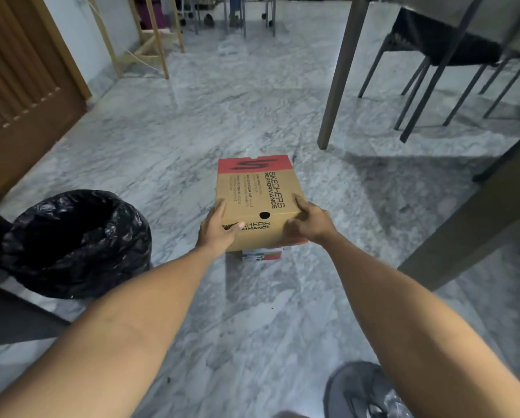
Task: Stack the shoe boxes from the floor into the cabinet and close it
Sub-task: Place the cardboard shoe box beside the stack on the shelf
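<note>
Both hands, left [218, 227] and right [310, 223], grip the brown shoe box [257, 194] by its near corners.

Dim, even indoor light. The table [340, 70] casts a soft dark shadow across the marble floor [150, 152]. Edges bend from the wide lens; corners are slightly blurred.

The marble floor [252, 116] carries a bin [78, 242] at nine o'clock, a small box [261, 255] at centre, and chairs [448, 70] at two o'clock.
</note>
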